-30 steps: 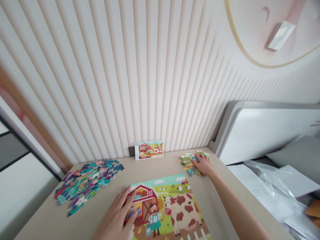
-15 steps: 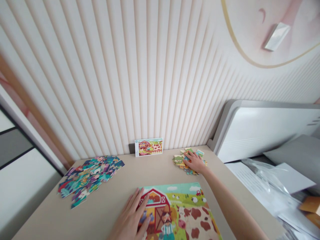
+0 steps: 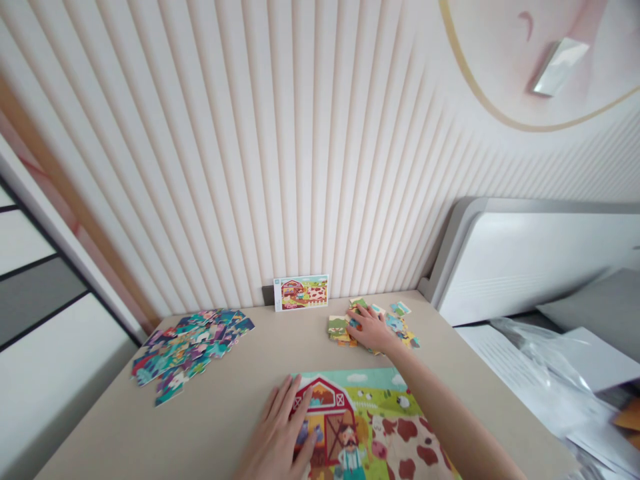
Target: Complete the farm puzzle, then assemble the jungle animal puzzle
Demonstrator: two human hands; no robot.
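Observation:
A farm puzzle picture with a red barn, a farmer and a spotted cow lies at the table's near edge. My left hand rests on its left side, fingers spread. Farther back on the right, my right hand lies with fingers apart on a pile of loose yellow, green and blue puzzle pieces. Its forearm crosses over the picture's right edge. Against the wall stands a small card showing the same farm scene.
A heap of teal and purple puzzle pieces covers the back left of the table. A ribbed wall rises behind. Right of the table are papers, clear plastic and a grey-edged white panel.
My right hand has moved left, and the pile under it is more spread out, with some pieces left to its right. My left hand stays on the picture; the view has shifted slightly.

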